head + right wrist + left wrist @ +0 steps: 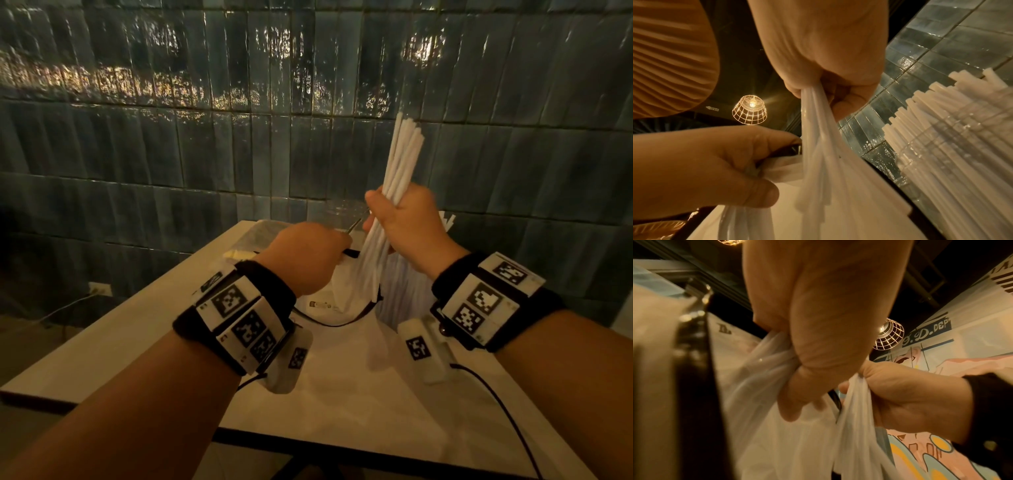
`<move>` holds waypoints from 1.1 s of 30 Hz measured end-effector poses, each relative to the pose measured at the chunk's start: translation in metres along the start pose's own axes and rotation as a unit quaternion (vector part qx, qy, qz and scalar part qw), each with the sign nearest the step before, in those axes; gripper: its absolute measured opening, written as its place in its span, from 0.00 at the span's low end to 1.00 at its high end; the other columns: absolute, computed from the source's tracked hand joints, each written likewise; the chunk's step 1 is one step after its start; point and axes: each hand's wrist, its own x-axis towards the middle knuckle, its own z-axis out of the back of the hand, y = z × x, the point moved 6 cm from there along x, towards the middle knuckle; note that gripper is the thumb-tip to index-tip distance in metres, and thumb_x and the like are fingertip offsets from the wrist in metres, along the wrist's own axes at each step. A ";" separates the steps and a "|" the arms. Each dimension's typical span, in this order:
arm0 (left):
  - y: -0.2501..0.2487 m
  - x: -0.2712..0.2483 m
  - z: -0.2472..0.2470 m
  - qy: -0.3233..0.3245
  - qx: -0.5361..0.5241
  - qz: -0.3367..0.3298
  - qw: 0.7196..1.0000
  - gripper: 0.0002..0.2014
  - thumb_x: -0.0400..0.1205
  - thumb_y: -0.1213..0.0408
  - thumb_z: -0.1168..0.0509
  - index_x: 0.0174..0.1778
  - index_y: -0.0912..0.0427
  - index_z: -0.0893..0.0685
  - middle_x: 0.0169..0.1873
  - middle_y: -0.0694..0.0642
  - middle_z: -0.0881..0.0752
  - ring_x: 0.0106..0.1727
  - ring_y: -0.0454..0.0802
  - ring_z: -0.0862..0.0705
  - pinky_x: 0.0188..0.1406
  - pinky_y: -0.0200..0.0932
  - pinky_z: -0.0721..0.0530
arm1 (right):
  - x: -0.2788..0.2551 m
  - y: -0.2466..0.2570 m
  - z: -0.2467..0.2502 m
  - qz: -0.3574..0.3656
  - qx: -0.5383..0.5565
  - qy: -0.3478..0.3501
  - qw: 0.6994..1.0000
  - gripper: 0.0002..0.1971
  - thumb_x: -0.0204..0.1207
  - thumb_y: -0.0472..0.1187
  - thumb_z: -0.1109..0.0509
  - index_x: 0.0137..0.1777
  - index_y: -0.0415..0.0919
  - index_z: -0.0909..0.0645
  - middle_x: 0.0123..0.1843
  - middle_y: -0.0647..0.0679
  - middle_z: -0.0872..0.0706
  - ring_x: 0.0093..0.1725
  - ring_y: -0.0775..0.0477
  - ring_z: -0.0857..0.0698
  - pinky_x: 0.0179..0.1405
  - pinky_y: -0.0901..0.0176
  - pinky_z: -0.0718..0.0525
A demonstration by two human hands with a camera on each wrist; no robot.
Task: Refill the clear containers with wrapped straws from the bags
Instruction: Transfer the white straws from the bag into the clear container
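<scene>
Right hand (404, 226) clamped on upright wrapped straws (402, 157); left hand (308, 253) gripping bag (346, 274) mouth; clear container (953, 146) just right, nearer right hand.

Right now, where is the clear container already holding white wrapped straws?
In the right wrist view, the clear container stands at far right against the dark tiled wall, right of the right hand.

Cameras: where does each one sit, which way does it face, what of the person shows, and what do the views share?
Head: on the head, looks forward and down at the table and tiled wall; both forearms, left hand, right hand.
Left wrist: under the left wrist, looks up past the bag at a ceiling lamp; both hands.
Right wrist: under the right wrist, looks up along the straw bundle; both hands.
Shared: bundle, bag and both hands appear in every view.
</scene>
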 end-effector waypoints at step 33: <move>-0.032 -0.019 -0.076 0.265 -0.024 -0.014 0.964 0.23 0.83 0.54 0.36 0.73 0.57 0.28 0.68 0.56 0.24 0.68 0.56 0.26 0.63 0.45 0.31 | 0.003 -0.009 0.038 -0.070 0.001 -0.028 0.997 0.11 0.79 0.45 0.33 0.47 0.36 0.21 0.31 0.43 0.13 0.23 0.53 0.14 0.18 0.62 0.19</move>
